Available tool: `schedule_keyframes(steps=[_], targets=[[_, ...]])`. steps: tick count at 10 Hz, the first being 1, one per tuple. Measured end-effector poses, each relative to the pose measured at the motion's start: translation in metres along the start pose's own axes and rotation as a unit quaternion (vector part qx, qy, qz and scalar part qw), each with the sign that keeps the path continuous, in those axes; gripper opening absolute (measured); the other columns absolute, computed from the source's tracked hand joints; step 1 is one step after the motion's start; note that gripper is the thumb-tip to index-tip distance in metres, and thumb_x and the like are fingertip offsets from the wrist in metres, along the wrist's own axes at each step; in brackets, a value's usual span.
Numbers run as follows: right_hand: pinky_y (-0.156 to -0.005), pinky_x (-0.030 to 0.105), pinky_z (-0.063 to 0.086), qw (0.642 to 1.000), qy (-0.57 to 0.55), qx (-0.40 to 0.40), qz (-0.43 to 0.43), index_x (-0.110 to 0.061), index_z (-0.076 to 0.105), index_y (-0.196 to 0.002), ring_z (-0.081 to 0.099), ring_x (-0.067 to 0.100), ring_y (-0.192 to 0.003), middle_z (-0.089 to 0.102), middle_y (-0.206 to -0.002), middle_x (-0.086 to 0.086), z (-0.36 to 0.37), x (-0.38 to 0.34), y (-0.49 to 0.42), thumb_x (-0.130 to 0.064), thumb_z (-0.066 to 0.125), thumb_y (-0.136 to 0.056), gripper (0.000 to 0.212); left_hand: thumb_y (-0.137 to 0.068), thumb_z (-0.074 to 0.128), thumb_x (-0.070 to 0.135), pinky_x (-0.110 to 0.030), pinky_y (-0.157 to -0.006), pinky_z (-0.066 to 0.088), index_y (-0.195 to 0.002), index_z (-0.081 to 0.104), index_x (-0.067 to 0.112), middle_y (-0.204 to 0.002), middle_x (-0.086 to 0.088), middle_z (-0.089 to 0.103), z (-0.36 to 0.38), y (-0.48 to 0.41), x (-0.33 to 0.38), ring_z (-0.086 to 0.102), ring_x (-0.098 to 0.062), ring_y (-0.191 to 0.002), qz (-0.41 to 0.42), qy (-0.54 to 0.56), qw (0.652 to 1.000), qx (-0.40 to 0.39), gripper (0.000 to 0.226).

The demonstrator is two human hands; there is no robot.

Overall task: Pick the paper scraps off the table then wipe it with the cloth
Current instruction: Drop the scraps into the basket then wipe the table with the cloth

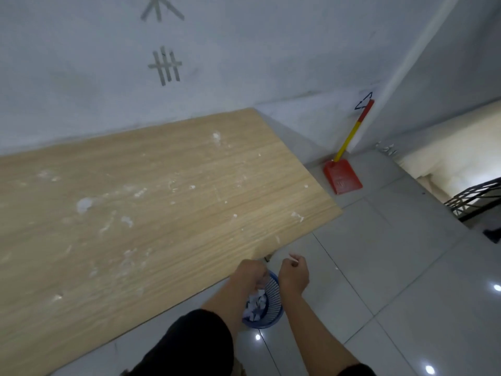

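both hands hang over the small round blue slatted plastic basket (pixel 267 302) at bottom centre of frame, prob so scraps fall straight in. left hand (pixel 249 272) is curled shut w/ fingers pointing down at the basket rim; can't tell what's inside it. right hand (pixel 294 274) is a loose fist pinching a thin white paper sliver (pixel 293 258) that sticks out the top. torn white paper scraps (pixel 254 305) already fill the basket.

the long light-wood laminate table (pixel 151 202) spans left and centre, w/ white smears and small bits on it, so wiping looks undone. no cloth in view. upper right: red dustpan w/ yellow-red handle (pixel 342 176) leans at the wall, well clear. nothing blocks the hands; the table edge sits just beside the left hand.
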State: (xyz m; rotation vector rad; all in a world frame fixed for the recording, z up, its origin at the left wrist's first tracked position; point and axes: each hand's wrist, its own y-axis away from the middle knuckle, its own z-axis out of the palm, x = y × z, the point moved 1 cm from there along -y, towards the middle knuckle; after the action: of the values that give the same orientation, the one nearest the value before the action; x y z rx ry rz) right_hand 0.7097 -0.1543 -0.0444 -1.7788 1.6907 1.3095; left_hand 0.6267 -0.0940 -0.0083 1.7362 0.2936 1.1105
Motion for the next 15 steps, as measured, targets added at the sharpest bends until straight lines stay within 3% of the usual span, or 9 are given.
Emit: schedule_keyframes(steps=[1, 2, 3, 4, 5, 8, 10, 13, 15], targets=[[-0.056, 0.029, 0.038, 0.998, 0.019, -0.018, -0.05, -0.008, 0.058, -0.105, 0.055, 0.026, -0.072, 0.062, -0.089, 0.014, 0.011, -0.022, 0.017, -0.005, 0.041, -0.09, 0.023, -0.086, 0.054, 0.008, -0.026, -0.06, 0.051, -0.063, 0.045, 0.015, -0.067, 0.0, 0.05, -0.023, -0.007, 0.014, 0.05, -0.013, -0.059, 0.075, -0.038, 0.995, 0.044, 0.026], [-0.058, 0.03, 0.04, 0.99, 0.039, -0.057, -0.119, -0.012, 0.057, -0.106, 0.054, 0.025, -0.077, 0.058, -0.092, 0.01, 0.028, -0.046, 0.035, -0.006, 0.041, -0.089, 0.024, -0.086, 0.054, 0.01, -0.033, -0.069, 0.05, -0.08, 0.057, 0.011, -0.072, -0.002, 0.055, -0.057, 0.0, 0.024, 0.053, -0.017, -0.069, 0.171, -0.024, 0.976, 0.135, 0.008], [-0.072, 0.031, 0.041, 0.973, 0.063, -0.092, -0.203, -0.013, 0.057, -0.107, 0.05, 0.022, -0.09, 0.054, -0.094, 0.005, 0.051, -0.066, 0.057, -0.008, 0.045, -0.089, 0.022, -0.089, 0.051, 0.013, -0.029, -0.068, 0.046, -0.099, 0.056, 0.016, -0.083, 0.001, 0.058, -0.099, 0.009, 0.025, 0.055, -0.018, -0.082, 0.244, -0.068, 0.941, 0.227, 0.012], [-0.074, 0.022, 0.033, 0.942, 0.098, -0.134, -0.291, -0.014, 0.056, -0.11, 0.04, 0.013, -0.089, 0.05, -0.091, 0.0, 0.078, -0.084, 0.085, -0.006, 0.046, -0.09, 0.025, -0.089, 0.051, 0.014, -0.031, -0.091, 0.038, -0.106, 0.055, 0.021, -0.098, 0.005, 0.061, -0.147, 0.015, 0.017, 0.05, -0.017, -0.103, 0.312, -0.16, 0.89, 0.293, 0.019], [-0.075, 0.024, 0.037, 0.907, 0.137, -0.161, -0.363, -0.016, 0.056, -0.116, 0.038, 0.011, -0.093, 0.05, -0.093, -0.003, 0.108, -0.099, 0.115, -0.005, 0.045, -0.089, 0.032, -0.088, 0.052, 0.011, -0.029, -0.095, 0.031, -0.109, 0.052, 0.021, -0.115, 0.006, 0.055, -0.198, 0.019, 0.004, 0.045, -0.016, -0.114, 0.34, -0.204, 0.86, 0.322, 0.024], [-0.089, 0.037, 0.04, 0.821, 0.243, -0.211, -0.472, -0.014, 0.054, -0.125, 0.046, 0.027, -0.108, 0.06, -0.114, 0.004, 0.218, -0.118, 0.22, -0.016, 0.046, -0.082, 0.044, -0.089, 0.05, 0.017, -0.032, -0.114, 0.019, -0.133, 0.033, 0.026, -0.153, 0.005, 0.022, -0.349, 0.022, -0.057, 0.017, -0.014, -0.142, 0.279, -0.234, 0.863, 0.351, 0.049], [-0.101, 0.037, 0.035, 0.767, 0.299, -0.294, -0.486, -0.017, 0.045, -0.134, 0.036, 0.025, -0.123, 0.051, -0.13, 0.0, 0.282, -0.113, 0.296, -0.024, 0.034, -0.083, 0.053, -0.089, 0.051, 0.022, -0.035, -0.115, 0.018, -0.14, 0.025, 0.024, -0.156, 0.002, 0.012, -0.442, 0.038, -0.099, 0.009, -0.016, -0.144, 0.205, -0.197, 0.874, 0.394, 0.057], [-0.113, 0.037, 0.017, 0.651, 0.346, -0.391, -0.552, -0.021, 0.021, -0.146, 0.012, 0.021, -0.141, 0.021, -0.154, -0.003, 0.366, -0.152, 0.368, -0.021, 0.042, -0.09, 0.059, -0.087, 0.054, 0.029, -0.037, -0.115, 0.017, -0.146, 0.015, 0.025, -0.158, 0.0, -0.006, -0.561, 0.062, -0.113, -0.002, -0.018, -0.146, 0.151, -0.166, 0.858, 0.463, 0.071], [-0.111, 0.036, 0.021, 0.628, 0.335, -0.4, -0.577, -0.022, 0.021, -0.146, 0.012, 0.02, -0.142, 0.022, -0.154, -0.004, 0.435, -0.199, 0.393, -0.02, 0.046, -0.089, 0.063, -0.083, 0.06, 0.031, -0.041, -0.113, 0.024, -0.145, 0.018, 0.028, -0.158, -0.001, -0.007, -0.633, 0.059, -0.106, -0.002, -0.02, -0.145, 0.131, -0.129, 0.866, 0.465, 0.074]])
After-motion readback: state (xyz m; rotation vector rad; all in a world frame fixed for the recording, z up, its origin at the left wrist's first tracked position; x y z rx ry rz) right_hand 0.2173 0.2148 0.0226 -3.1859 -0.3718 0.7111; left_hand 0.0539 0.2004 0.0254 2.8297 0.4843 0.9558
